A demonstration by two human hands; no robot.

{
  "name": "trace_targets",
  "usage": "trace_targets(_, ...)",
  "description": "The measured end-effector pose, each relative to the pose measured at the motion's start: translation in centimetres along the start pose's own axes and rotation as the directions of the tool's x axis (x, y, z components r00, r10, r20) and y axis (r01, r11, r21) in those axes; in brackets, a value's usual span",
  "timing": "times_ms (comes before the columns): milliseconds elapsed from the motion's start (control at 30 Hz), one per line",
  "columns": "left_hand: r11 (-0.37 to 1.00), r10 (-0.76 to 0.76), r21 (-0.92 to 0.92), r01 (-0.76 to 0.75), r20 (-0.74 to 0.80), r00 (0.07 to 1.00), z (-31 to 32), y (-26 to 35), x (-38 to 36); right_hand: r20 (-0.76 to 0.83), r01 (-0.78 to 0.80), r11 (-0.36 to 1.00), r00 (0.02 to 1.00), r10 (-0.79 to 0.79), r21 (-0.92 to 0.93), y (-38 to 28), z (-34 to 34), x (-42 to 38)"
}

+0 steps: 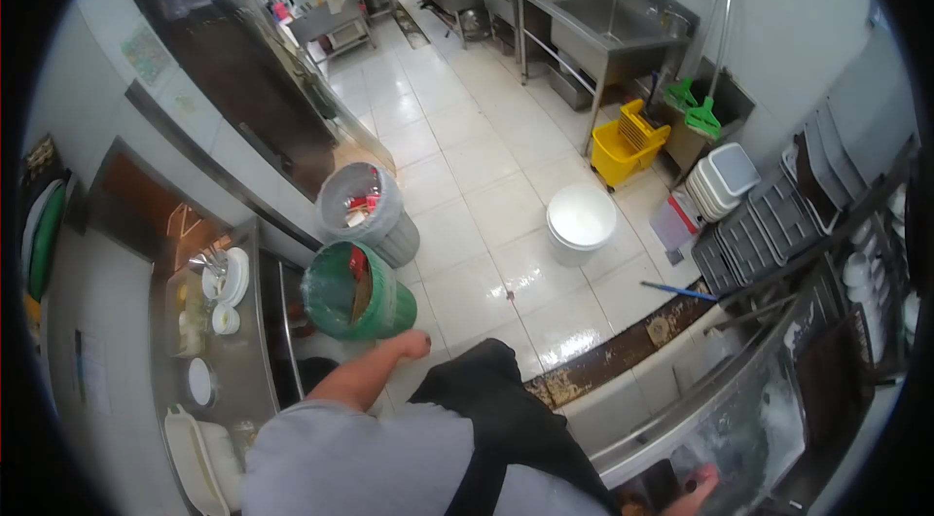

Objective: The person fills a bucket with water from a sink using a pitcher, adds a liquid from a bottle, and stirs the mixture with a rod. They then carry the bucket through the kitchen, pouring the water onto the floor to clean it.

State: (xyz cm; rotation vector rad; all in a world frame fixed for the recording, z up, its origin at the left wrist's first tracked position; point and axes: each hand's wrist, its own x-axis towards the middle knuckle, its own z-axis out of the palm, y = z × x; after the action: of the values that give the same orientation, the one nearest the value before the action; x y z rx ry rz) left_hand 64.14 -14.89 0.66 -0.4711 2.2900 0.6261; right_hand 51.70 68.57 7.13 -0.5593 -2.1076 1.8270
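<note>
My left hand point(416, 345) hangs in front of me with its fingers curled in, and I see nothing in it. It is close to the rim of a green bin point(394, 310) that has a clear liner and red and brown waste inside. My right hand point(697, 491) is low at the bottom edge, over the near end of a metal sink point(769, 419). Its fingers look bent, but what they hold, if anything, is too small to make out. Beside it is a dark object point(662, 483), partly cut off by the frame.
A lined grey bin point(397, 239) stands behind the green one. On the tiled floor are a white bucket point(582, 219) and a yellow mop bucket point(623, 154). Plates point(232, 275) sit on the left counter point(233, 360). A floor channel point(623, 346) runs before the sink.
</note>
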Motion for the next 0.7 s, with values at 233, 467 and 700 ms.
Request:
trace_targets(233,0.983,0.111,-0.129,-0.127,-0.123,0.986,-4.3,3.4,3.6,0.229,-0.367,0.538,0.924,0.307,0.759,-4.8,-1.3,5.0)
trace_targets(467,0.967,0.117,-0.211,-0.144,-0.135,0.984,0.3,-3.2,6.1,0.462,-0.545,0.604,0.832,0.306,0.581,-26.6,8.1,8.4)
trace_targets(700,0.889,-0.162,-0.438,0.133,-0.029,0.986,7.7,-13.1,4.9,0.463,-0.657,0.725,0.719,0.519,0.207,-39.4,21.7,13.5)
